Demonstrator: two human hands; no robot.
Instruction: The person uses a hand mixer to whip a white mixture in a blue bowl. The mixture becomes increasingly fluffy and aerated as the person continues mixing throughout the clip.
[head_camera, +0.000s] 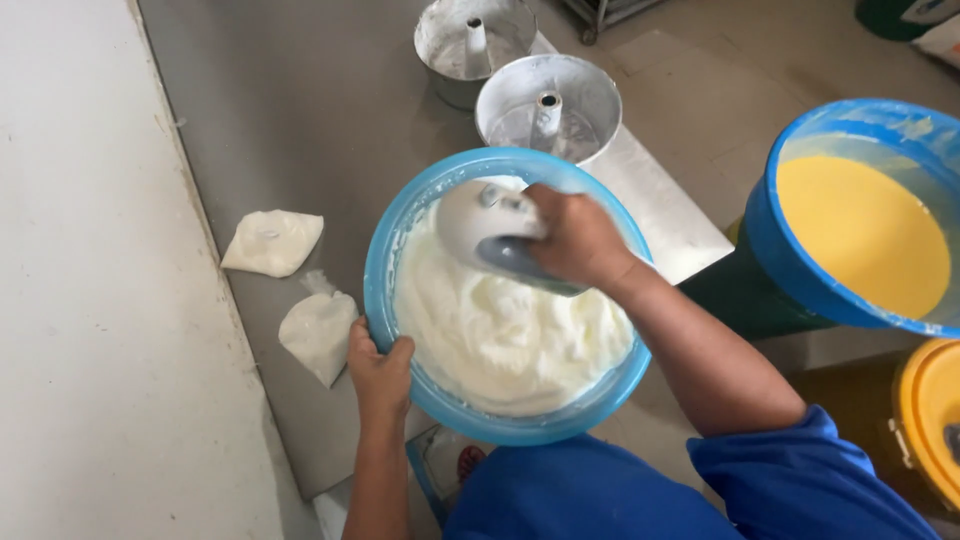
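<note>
A light blue plastic bowl (390, 240) full of white whipped cream (500, 335) is held in front of me. My left hand (378, 368) grips its near-left rim, thumb inside the edge. My right hand (575, 238) is over the bowl's far side, closed on a white and grey hand mixer (490, 225) whose body is smeared with cream. The mixer's lower end is hidden in the cream.
Two metal tube cake pans (548, 100) (472, 45) stand beyond the bowl on a metal sheet (660, 210). A large blue tub of yellow batter (860, 225) is at right, a yellow lid (925, 410) below it. Two white filled bags (272, 242) (318, 335) lie at left.
</note>
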